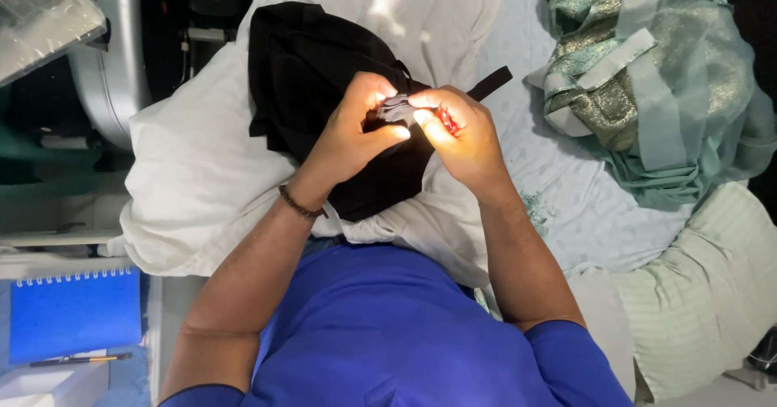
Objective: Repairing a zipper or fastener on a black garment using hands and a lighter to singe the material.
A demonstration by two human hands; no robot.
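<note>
The two hands meet over a dark garment (316,75) that lies on a pillow (194,172): left hand (356,128) just left of the right hand (461,132), a small cloth piece (396,109) pinched between them. A heap of fabric (647,83) lies well right; a spiral notebook (73,314) lies lower left, a pen (81,360) just below it.

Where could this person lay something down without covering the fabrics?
Bare patches: the white sheet between the black cloth and the green garment, and the white pillow left of the black cloth. It is crowded where the left hand and right hand pinch a small pale piece.
</note>
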